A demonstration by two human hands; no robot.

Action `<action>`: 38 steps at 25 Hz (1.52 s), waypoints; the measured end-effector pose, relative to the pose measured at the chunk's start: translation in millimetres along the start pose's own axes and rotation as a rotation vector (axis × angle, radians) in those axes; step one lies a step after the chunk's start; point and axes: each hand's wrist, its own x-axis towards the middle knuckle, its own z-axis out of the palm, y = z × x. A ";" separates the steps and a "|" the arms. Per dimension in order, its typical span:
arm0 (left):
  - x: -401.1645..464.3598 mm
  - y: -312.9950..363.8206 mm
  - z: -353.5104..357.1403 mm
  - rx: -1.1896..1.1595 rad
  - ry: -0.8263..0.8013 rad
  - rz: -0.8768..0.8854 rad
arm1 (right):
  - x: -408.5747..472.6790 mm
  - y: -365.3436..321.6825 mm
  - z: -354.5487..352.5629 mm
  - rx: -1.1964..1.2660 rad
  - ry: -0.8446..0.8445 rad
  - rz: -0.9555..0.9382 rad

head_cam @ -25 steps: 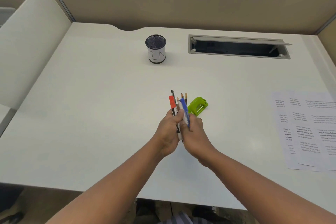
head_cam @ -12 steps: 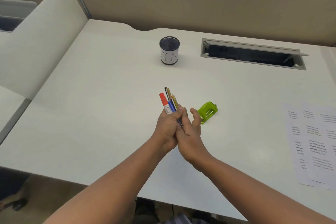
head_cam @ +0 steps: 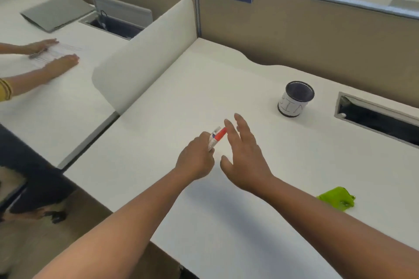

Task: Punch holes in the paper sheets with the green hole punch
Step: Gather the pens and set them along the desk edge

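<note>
Nearest to us, at the right edge of the surface, lies the green hole punch, untouched and well apart from both hands; it is blurred, so we cannot tell which way its slot faces. We judge it a small, stiff plastic-and-metal tool, light enough for one hand and not fragile, with a smooth shell that may slide on this slick surface if pushed, not lifted. We would take it across its body, thumb on the lever top and fingers under the base, keeping clear of the mouth where the sheet must enter. The paper sheets are not in this view, so we cannot say how they lie; we expect them to be thin and limp, best held flat near the edge that goes into the punch. Further out, our left hand grips a bundle of pens, its fingers curled round them, an orange-capped one showing at the top. Just beside it our right hand hangs with fingers spread apart and straight, holding nothing. Beyond both stands the mesh pen cup, upright, where we judge the pens belong before punching begins.
</note>
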 end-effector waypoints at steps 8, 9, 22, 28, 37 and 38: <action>74.6 -106.4 -56.8 0.570 0.180 0.038 | 144.8 -30.5 97.8 -0.325 -0.228 -0.323; 81.5 -118.2 -60.8 0.597 0.188 0.039 | 155.0 -30.2 106.4 -0.325 -0.250 -0.332; 115.9 -178.3 -58.8 0.490 0.190 0.009 | 216.6 -16.3 160.2 -0.097 -0.375 -0.430; 94.9 -192.8 -55.3 0.478 0.131 0.137 | 208.2 -0.1 163.5 -0.213 -0.349 -0.524; 82.3 -207.2 -52.6 0.584 0.177 0.155 | 198.8 -4.4 168.4 -0.346 -0.336 -0.519; 82.9 -207.4 -53.8 0.584 0.172 0.155 | 200.4 -4.9 168.7 -0.342 -0.343 -0.511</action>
